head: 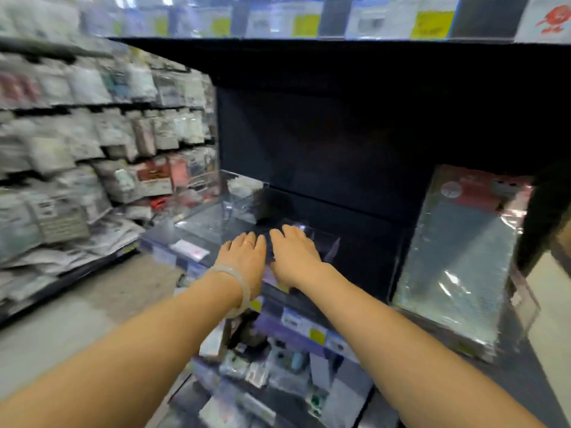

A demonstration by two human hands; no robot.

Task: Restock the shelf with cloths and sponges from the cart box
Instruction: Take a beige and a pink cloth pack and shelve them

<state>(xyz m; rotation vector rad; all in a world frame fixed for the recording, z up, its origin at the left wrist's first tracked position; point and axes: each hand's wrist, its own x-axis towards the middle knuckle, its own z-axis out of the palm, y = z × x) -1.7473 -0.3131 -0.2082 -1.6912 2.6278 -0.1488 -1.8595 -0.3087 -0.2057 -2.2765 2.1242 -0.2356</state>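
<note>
Nearest the camera, two bare forearms reach forward over a lower shelf tier (278,375) stocked with small packaged goods, blurred beyond identification. A pale bangle (239,281) sits on the left wrist.

Left hand (244,257) and right hand (295,257) lie side by side, palms down, fingers extended forward and loosely together, a ring on one left finger. Both press flat on a dark item (269,242) resting on the black shelf (355,242); the item shows only as a dark strip between the hands, and whether it is cloth or sponge cannot be determined. Neither hand is seen pinching anything; the fingertips are partly lost against the dark surface.

A clear plastic divider (321,242) stands just beside the right hand's fingers. A second clear tray (228,205) sits left of the hands and slightly farther back.

To the right, well apart from the hands, one stack of packaged grey-green cloths (457,261) in clear wrap leans in its own bay.

Along the shelf front edge below the hands run price labels (309,332), at least two yellow.

Farther left, an adjoining aisle of hanging packets (92,134) is motion-blurred. Overhead, a label rail (309,23) crosses the top.
</note>
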